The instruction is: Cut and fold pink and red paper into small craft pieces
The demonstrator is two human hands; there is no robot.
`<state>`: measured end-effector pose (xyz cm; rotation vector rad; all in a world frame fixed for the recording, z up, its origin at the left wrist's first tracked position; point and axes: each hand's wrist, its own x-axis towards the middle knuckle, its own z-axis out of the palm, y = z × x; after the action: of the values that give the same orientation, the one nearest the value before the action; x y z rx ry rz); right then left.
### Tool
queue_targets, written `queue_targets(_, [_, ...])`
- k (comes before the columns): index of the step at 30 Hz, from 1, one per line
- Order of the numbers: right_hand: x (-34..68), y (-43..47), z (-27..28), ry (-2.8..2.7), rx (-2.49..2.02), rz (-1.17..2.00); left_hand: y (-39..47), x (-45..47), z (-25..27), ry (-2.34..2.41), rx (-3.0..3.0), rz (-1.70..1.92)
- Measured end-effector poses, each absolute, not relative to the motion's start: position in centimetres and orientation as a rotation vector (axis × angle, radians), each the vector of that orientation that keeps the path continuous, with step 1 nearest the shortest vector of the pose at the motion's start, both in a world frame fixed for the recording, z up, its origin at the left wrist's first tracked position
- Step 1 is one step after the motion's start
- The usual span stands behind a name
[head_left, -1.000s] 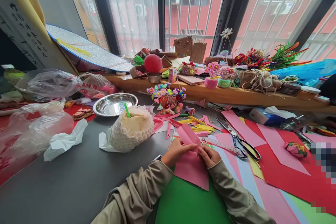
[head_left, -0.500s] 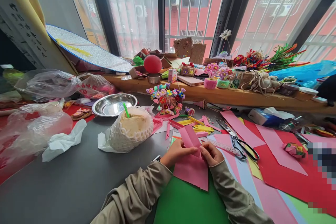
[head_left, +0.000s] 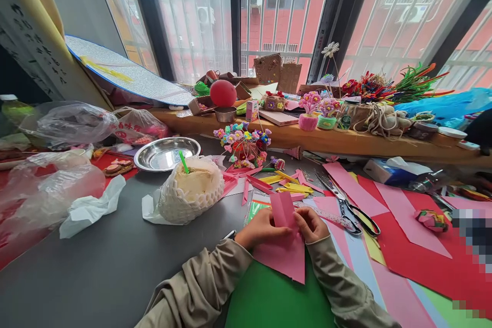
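Between my hands stands a small piece of pink paper (head_left: 282,207), its upper part raised and creased. My left hand (head_left: 261,228) grips its left side, thumb across the front and fingers behind. At the paper's right edge, my right hand (head_left: 312,224) pinches with thumb and fingers. Under the hands lies a larger pink sheet (head_left: 286,259), on top of a green sheet (head_left: 280,297). A clear packet (head_left: 255,202) is partly hidden behind my left hand.
Scissors (head_left: 348,207) and a clear ruler (head_left: 326,215) lie right of my hands, among pink and red sheets (head_left: 392,241). Folded yellow strips (head_left: 300,188) are beyond. Left are a coconut in foam net (head_left: 192,189), a metal plate (head_left: 167,154) and crumpled tissue (head_left: 94,207).
The small pink paper has turned more upright and shifted slightly right in my hands. My left thumb sits a little lower; my right hand has barely moved.
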<state>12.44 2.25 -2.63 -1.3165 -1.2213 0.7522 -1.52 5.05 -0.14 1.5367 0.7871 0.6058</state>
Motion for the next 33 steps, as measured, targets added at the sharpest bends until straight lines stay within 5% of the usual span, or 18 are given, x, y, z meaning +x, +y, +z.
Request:
queue_targets(9, [12.46,2.08,-2.44,-1.259,-1.255,0.802,5.29,-1.29,0.47,0.906,1.355,0.821])
queue_targets(33, [12.68,2.06,-2.39,-1.201,-1.42,0.521,5.05,-1.23,0.39,0.941,1.65,0.717])
